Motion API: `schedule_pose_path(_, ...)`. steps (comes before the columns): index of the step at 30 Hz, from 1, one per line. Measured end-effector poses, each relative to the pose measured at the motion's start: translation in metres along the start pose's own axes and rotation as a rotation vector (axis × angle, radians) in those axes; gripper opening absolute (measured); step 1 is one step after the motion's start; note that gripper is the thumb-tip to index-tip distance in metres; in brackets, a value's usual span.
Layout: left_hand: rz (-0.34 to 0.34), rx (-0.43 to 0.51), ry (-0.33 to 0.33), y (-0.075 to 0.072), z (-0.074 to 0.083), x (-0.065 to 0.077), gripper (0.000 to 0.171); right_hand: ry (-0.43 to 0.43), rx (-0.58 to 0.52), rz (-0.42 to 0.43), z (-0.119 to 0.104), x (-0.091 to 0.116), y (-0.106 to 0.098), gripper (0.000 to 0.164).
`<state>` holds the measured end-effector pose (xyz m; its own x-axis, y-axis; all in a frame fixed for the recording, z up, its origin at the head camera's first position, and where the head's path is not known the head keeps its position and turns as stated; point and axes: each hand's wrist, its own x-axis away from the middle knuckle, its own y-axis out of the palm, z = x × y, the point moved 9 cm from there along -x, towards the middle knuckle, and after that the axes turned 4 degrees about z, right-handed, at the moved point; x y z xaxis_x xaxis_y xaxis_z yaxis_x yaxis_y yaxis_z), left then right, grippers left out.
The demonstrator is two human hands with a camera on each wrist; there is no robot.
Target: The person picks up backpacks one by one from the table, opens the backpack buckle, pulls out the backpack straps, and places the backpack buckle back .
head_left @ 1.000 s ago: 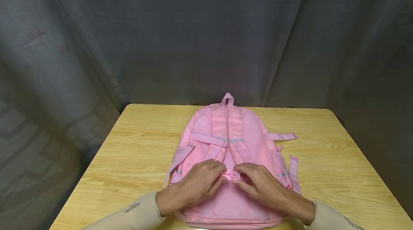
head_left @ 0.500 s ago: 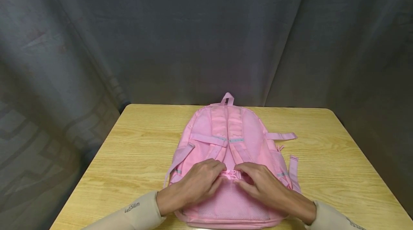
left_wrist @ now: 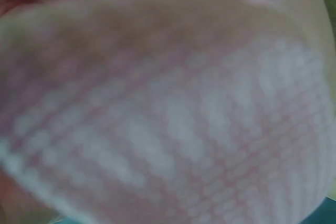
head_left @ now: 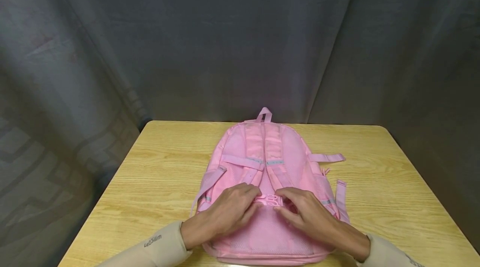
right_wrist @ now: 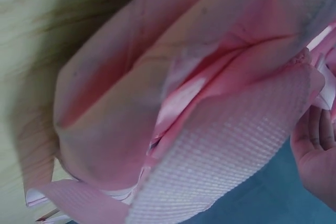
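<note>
A pink backpack (head_left: pixel 270 235) lies with its strap side up, its top loop toward the back of the table. Across its lower middle, a pink plastic side-release buckle (head_left: pixel 268 200) sits between my hands. My left hand (head_left: pixel 233 209) pinches the buckle's left end between thumb and fingers. My right hand (head_left: pixel 305 212) pinches its right end, where the open loops of the prongs show. The left wrist view is filled by blurred mesh fabric (left_wrist: pixel 184 129). In the right wrist view are the backpack's side (right_wrist: pixel 110 129) and part of a hand (right_wrist: pixel 317 156) at the right edge.
The backpack rests on a wood-grain table (head_left: pixel 161 163). Loose webbing straps (head_left: pixel 326 158) stick out on its right, and another strap (head_left: pixel 211 183) hangs over its left side. A dark grey curtain (head_left: pixel 225 42) stands behind the table.
The right hand has shifted slightly to the right and the left hand a touch left. The buckle spans wider now, with the prong end drawn out to the right.
</note>
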<state>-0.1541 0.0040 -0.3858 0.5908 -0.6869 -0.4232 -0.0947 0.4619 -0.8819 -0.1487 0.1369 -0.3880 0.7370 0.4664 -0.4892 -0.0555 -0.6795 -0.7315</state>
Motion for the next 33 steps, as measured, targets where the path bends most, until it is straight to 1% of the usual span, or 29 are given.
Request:
schedule_pose_path(7, -0.02, -0.008, -0.01, 0.005, -0.001, 0.001, 0.017, 0.006, 0.005, 0.016, 0.001, 0.001, -0.002, 0.023)
schedule_pose_path(11, -0.039, -0.024, -0.009, 0.01, 0.0, 0.001, 0.018, 0.009, -0.012, 0.02, 0.002, 0.0, -0.002, 0.023)
schedule_pose_path(18, -0.064, -0.058, 0.03, 0.021, 0.005, 0.0, 0.015, 0.009, -0.023, 0.042, 0.002, 0.0, -0.003, 0.022)
schedule_pose_path(22, -0.061, -0.095, 0.048, 0.024, 0.008, 0.0, 0.016, 0.015, -0.023, 0.047, 0.002, -0.001, -0.004, 0.021)
schedule_pose_path(27, -0.05, -0.137, 0.054, 0.026, 0.01, 0.002, 0.018, 0.02, -0.032, 0.055, 0.002, -0.001, -0.004, 0.02)
schedule_pose_path(33, -0.081, -0.17, 0.073, 0.034, 0.012, 0.006, 0.017, 0.015, -0.036, 0.063, 0.001, -0.001, -0.004, 0.021)
